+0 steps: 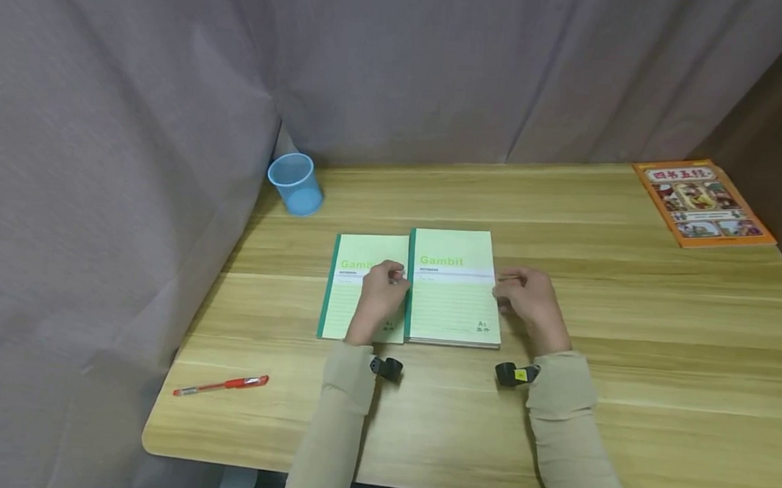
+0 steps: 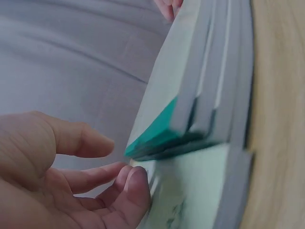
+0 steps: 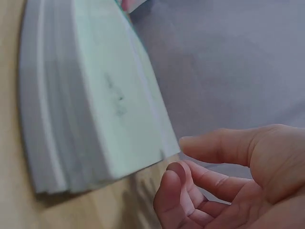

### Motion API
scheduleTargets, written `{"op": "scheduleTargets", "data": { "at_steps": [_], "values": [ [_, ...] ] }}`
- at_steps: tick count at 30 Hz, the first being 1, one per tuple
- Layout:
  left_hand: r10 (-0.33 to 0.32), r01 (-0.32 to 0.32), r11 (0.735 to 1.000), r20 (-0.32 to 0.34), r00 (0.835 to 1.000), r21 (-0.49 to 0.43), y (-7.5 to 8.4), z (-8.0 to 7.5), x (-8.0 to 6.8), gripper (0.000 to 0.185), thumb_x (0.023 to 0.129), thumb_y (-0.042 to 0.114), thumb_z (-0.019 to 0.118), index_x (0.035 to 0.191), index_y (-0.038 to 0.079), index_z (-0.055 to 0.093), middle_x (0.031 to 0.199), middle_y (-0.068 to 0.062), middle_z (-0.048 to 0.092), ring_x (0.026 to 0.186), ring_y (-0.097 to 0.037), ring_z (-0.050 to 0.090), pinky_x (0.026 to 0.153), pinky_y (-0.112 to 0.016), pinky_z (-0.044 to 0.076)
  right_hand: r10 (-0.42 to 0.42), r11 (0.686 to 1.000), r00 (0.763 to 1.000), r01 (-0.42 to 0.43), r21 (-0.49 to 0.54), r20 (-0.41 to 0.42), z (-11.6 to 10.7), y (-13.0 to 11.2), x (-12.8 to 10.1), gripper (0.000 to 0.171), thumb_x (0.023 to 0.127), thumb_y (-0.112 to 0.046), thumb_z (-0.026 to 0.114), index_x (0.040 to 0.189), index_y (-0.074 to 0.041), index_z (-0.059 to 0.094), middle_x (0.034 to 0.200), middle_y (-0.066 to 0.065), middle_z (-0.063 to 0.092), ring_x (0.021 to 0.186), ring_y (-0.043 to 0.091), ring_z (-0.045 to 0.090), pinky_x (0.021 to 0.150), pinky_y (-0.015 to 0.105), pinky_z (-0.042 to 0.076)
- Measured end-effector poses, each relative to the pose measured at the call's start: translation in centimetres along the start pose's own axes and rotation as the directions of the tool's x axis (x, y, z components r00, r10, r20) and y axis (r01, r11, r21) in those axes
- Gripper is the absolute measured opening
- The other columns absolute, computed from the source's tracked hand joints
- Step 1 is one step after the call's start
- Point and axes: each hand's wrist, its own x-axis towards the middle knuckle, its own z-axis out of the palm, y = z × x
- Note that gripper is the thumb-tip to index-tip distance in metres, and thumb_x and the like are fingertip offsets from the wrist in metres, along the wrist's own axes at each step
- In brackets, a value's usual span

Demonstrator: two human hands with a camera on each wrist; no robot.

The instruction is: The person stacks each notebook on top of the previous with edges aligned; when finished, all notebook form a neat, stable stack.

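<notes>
A stack of pale green notebooks (image 1: 454,306) with dark green spines lies on the table, the top one marked "Gambit". Its left side overlaps another green notebook (image 1: 360,323) lying lower on the left. My left hand (image 1: 382,295) is over that lower notebook, beside the stack's spine. In the left wrist view its thumb (image 2: 90,141) stands apart from the bent fingers, with nothing between them. Along the stack's right edge is my right hand (image 1: 530,303), fingers loosely bent. The right wrist view shows its thumb (image 3: 214,145) right at the top cover's edge.
A blue plastic cup (image 1: 297,187) stands at the back left, by the grey curtain (image 1: 407,68). A red pen (image 1: 220,386) lies at the front left. At the far right is an orange illustrated book (image 1: 705,205). The wooden table (image 1: 677,362) extends to the right.
</notes>
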Motion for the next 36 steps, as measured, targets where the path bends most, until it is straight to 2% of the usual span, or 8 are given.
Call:
{"op": "scheduleTargets", "data": {
  "at_steps": [4, 9, 14, 21, 29, 32, 36],
  "values": [
    [0.000, 0.000, 1.000, -0.028, 1.000, -0.013, -0.3, -1.0, 0.0, 0.037, 0.097, 0.006, 0.057, 0.133, -0.004, 0.060, 0.109, -0.014, 0.065, 0.090, -0.024, 0.063, 0.072, -0.032, 0.054, -0.030, 0.999, 1.000, 0.030, -0.014, -0.004, 0.1, -0.9, -0.3, 0.051, 0.094, -0.002, 0.058, 0.142, 0.012, 0.046, 0.102, 0.014, 0.055, 0.082, 0.018, 0.058, 0.072, 0.027, 0.055],
    [-0.014, 0.013, 1.000, -0.079, 0.997, -0.012, -0.5, -2.2, -0.1, 0.036, 0.095, 0.004, 0.058, 0.130, -0.005, 0.061, 0.105, -0.016, 0.067, 0.081, -0.024, 0.064, 0.067, -0.033, 0.053, -0.088, 0.995, 0.996, 0.090, -0.047, 0.029, 1.2, -2.0, -0.3, 0.046, 0.097, -0.005, 0.058, 0.139, 0.012, 0.049, 0.105, 0.020, 0.061, 0.078, 0.018, 0.063, 0.070, 0.027, 0.057],
    [-0.030, 0.031, 0.999, -0.113, 0.993, 0.011, -0.8, -3.1, -0.3, 0.038, 0.092, 0.003, 0.059, 0.129, -0.006, 0.062, 0.104, -0.017, 0.069, 0.084, -0.026, 0.065, 0.069, -0.034, 0.052, -0.091, 0.996, 0.994, 0.092, -0.009, 0.068, 2.6, -2.7, -0.3, 0.044, 0.097, -0.003, 0.058, 0.137, 0.013, 0.049, 0.105, 0.025, 0.062, 0.074, 0.018, 0.065, 0.068, 0.028, 0.058],
    [-0.022, 0.023, 1.000, -0.167, 0.986, 0.001, -2.0, -4.9, -0.6, 0.038, 0.092, 0.000, 0.058, 0.128, -0.008, 0.061, 0.103, -0.019, 0.068, 0.080, -0.023, 0.062, 0.064, -0.029, 0.049, -0.119, 0.992, 0.987, 0.123, -0.030, 0.111, 5.0, -3.4, 0.2, 0.045, 0.097, -0.004, 0.058, 0.137, 0.013, 0.049, 0.103, 0.024, 0.065, 0.073, 0.017, 0.068, 0.068, 0.027, 0.058],
    [-0.049, 0.047, 0.999, -0.195, 0.980, -0.017, -2.8, -7.5, -0.8, 0.039, 0.093, 0.002, 0.058, 0.131, -0.008, 0.060, 0.107, -0.020, 0.067, 0.090, -0.029, 0.065, 0.069, -0.031, 0.050, -0.163, 0.985, 0.975, 0.170, -0.029, 0.149, 7.9, -4.7, 1.1, 0.043, 0.097, -0.006, 0.054, 0.137, 0.011, 0.050, 0.106, 0.027, 0.068, 0.077, 0.022, 0.071, 0.070, 0.030, 0.059],
    [-0.060, 0.056, 0.998, -0.205, 0.977, -0.023, -3.1, -7.8, -1.1, 0.040, 0.093, 0.003, 0.057, 0.131, -0.008, 0.059, 0.110, -0.022, 0.066, 0.091, -0.031, 0.064, 0.070, -0.033, 0.051, -0.166, 0.984, 0.975, 0.173, -0.035, 0.145, 8.4, -4.9, 0.9, 0.043, 0.097, -0.004, 0.054, 0.137, 0.010, 0.050, 0.107, 0.027, 0.068, 0.079, 0.025, 0.071, 0.070, 0.032, 0.060],
    [-0.098, 0.092, 0.995, -0.202, 0.975, -0.040, -3.6, -8.0, -1.4, 0.043, 0.093, 0.004, 0.055, 0.135, -0.007, 0.056, 0.121, -0.025, 0.062, 0.097, -0.034, 0.062, 0.075, -0.037, 0.052, -0.159, 0.984, 0.976, 0.169, -0.057, 0.150, 8.9, -5.0, 0.7, 0.042, 0.098, -0.006, 0.055, 0.137, 0.008, 0.051, 0.110, 0.026, 0.068, 0.080, 0.028, 0.072, 0.073, 0.035, 0.060]
  ]
}}
